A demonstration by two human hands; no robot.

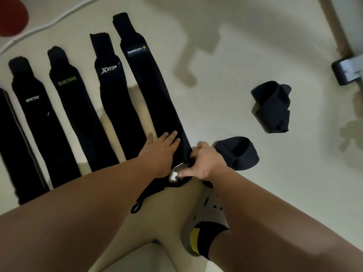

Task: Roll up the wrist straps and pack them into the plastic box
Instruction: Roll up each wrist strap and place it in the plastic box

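Several long black wrist straps lie flat side by side on the pale floor. The rightmost strap [149, 79] carries a white MANUEKLEAR label. My left hand [161, 148] lies flat with straight fingers on its near end. My right hand [204, 161] grips that strap's near end beside a metal buckle [175, 172]. A thin black loop [137, 206] trails from the end toward me. The neighbouring straps read XTEP [110, 69], XUEYING [67, 80] and a white logo [32, 99]. Two dark straps lie bunched to the right: one [237, 153] by my right hand, one [272, 107] farther off. No plastic box shows.
A red round object [10, 16] and a white cable [49, 22] lie at the far left. A grey furniture foot [345, 71] stands at the right edge. My foot in a grey perforated shoe [206, 214] rests under my right arm. Bare floor spreads across the middle and right.
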